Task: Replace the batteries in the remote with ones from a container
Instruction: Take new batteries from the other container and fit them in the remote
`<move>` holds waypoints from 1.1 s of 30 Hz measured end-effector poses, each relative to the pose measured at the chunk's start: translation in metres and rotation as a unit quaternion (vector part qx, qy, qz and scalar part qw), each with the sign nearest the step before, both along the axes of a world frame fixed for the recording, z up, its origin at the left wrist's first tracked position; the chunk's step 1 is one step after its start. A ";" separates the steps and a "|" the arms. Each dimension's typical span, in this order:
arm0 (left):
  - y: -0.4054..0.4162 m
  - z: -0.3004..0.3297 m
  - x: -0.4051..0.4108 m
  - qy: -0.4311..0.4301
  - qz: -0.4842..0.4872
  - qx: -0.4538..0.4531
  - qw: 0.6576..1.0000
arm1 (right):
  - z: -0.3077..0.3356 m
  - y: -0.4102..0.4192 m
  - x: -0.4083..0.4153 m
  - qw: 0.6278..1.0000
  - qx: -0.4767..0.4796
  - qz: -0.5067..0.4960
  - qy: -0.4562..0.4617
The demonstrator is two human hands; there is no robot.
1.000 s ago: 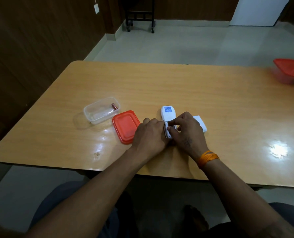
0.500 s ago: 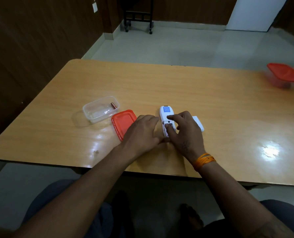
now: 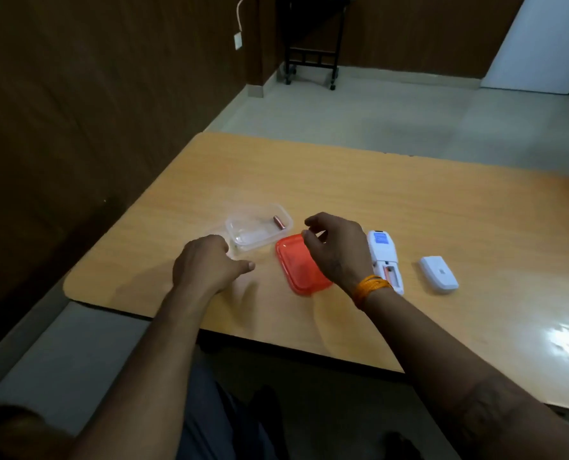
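Fingers of the right hand point(image 3: 334, 249) are loosely curled, thumb and forefinger tips close together; whether anything is pinched between them I cannot tell. That hand hangs over the far end of the orange lid point(image 3: 298, 265), which lies flat on the wooden table point(image 3: 409, 200). An orange thread band point(image 3: 371, 287) circles the wrist.

Over on the other side, the left hand point(image 3: 206, 265) sits low near the table's edge, just beside the near corner of the clear plastic container point(image 3: 258, 227). Its fingers are bent inward and hidden behind the knuckles, with the thumb sticking out toward the lid; from where I stand it seems to hold nothing, though its fingertips may be touching the container's wall.

Inside the container one copper-coloured battery point(image 3: 279, 223) lies against the far right side. The lid rests just beside the container, to its right.

Right of the lid, the white remote point(image 3: 384, 257) lies face down with its battery bay uncovered at the near end; a battery point(image 3: 390, 272) shows in the bay. The remote's white battery cover point(image 3: 438, 273) lies on the table further right, apart from the remote.
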State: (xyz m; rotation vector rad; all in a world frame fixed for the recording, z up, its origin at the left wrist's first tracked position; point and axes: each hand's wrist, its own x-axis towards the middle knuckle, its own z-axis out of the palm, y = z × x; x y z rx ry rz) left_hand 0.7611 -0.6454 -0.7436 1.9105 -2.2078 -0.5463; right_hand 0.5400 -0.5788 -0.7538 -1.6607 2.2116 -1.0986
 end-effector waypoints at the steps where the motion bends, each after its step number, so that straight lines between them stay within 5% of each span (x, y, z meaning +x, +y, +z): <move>1: -0.003 -0.002 0.003 0.000 0.006 -0.001 1.000 | 0.003 -0.010 0.006 1.000 0.011 0.005 0.009; 13: -0.037 -0.026 0.005 -0.039 -0.002 0.082 0.996 | 0.019 -0.088 0.058 0.954 0.191 0.030 0.228; 24: -0.038 -0.027 -0.001 -0.046 0.006 0.075 0.996 | 0.003 -0.108 0.058 0.966 0.196 -0.022 0.167; 33: -0.033 -0.020 0.001 -0.045 -0.002 0.064 0.997 | 0.006 -0.096 0.061 0.991 0.095 0.006 0.092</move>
